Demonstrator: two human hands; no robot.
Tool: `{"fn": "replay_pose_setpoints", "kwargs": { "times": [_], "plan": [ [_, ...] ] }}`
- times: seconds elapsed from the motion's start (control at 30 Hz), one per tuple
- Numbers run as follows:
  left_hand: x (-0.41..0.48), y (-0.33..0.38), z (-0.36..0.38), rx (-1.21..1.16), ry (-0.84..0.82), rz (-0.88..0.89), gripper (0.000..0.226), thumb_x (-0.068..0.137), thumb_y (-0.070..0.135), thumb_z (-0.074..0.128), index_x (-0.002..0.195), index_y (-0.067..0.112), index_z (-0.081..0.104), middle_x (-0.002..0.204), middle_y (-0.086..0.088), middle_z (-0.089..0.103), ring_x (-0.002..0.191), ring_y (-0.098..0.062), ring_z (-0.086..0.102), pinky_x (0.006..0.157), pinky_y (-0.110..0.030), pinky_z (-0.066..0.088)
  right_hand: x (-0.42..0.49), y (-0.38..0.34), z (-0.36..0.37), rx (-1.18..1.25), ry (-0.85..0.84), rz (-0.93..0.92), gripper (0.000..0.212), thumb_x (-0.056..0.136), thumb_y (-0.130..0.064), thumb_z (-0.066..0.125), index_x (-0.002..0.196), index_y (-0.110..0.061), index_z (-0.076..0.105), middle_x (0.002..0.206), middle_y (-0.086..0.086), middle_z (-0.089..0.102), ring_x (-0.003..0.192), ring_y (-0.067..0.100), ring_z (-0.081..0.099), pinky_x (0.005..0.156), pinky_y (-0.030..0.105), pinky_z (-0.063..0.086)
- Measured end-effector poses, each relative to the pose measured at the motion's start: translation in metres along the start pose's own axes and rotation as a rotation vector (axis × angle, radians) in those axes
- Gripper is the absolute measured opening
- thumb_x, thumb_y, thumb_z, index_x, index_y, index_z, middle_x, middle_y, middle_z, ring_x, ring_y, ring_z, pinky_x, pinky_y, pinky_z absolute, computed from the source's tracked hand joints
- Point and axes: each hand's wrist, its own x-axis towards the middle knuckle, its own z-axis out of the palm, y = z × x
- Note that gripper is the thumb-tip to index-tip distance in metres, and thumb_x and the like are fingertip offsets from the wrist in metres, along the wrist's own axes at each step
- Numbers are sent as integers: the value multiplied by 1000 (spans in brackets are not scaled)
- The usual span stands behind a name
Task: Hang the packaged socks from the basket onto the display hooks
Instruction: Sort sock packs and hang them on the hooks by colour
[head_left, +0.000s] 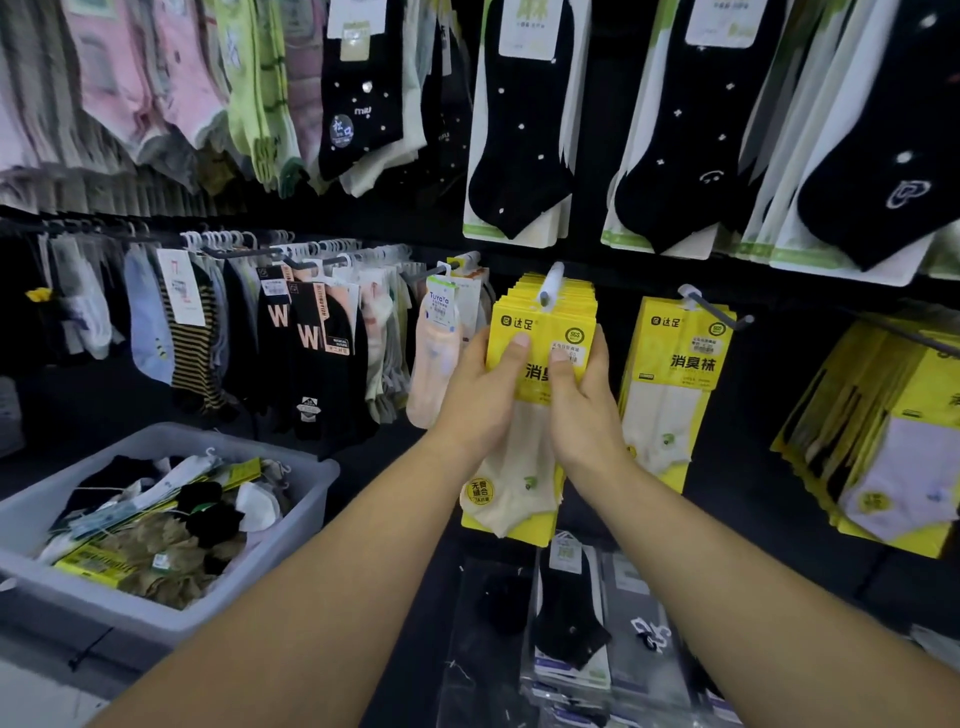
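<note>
A stack of yellow sock packs (543, 325) with cream socks hangs on a display hook (549, 283) at the centre of the dark wall. My left hand (485, 389) grips the stack's left edge with the thumb on the front pack. My right hand (579, 395) grips the right edge, its thumb pressed on the front label. The hook's white tip pokes out through the hole at the top of the packs. A grey plastic basket (67, 587) at lower left holds several loose sock packs (150, 525).
To the right, more yellow packs (675, 379) hang on a hook (719, 312). A further yellow stack (893, 431) hangs at far right. Black socks (519, 145) hang in the row above, mixed socks (291, 332) hang to the left, and bagged black socks (571, 623) lie below.
</note>
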Motion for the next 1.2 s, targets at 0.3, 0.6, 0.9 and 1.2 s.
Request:
{"fn": "replay_pose_setpoints", "kwargs": {
  "times": [0.3, 0.6, 0.9, 1.2],
  "plan": [
    [6, -10, 3, 20, -13, -6, 18, 110, 32, 53, 126, 36, 61, 129, 9, 73, 116, -2, 69, 94, -18, 53, 8, 14, 2, 11, 12, -38, 58, 104, -53, 37, 156, -47, 11, 157, -12, 39, 141, 13, 41, 108, 32, 38],
    [12, -22, 3, -12, -18, -94, 28, 109, 40, 54, 134, 32, 65, 132, 10, 73, 126, -12, 67, 116, -42, 47, 10, 23, 1, 62, -43, 24, 76, 98, -59, 46, 157, -46, 0, 154, -18, 42, 138, 5, 44, 111, 30, 36],
    [-12, -19, -8, 122, 33, -59, 24, 106, 36, 61, 130, 31, 63, 120, 19, 76, 114, 2, 69, 104, -28, 54, -16, 15, -10, 10, -44, 66, 66, 100, -42, 55, 156, -31, 21, 117, -38, 48, 98, -24, 50, 82, 5, 36],
    [-177, -119, -77, 505, 209, -312, 20, 105, 27, 60, 123, 32, 53, 109, 7, 66, 91, -3, 64, 70, -15, 45, -177, 83, -60, -294, -358, 331, 8, 97, -25, 63, 104, -26, 60, 93, -12, 62, 83, 5, 60, 65, 8, 44]
  ]
}}
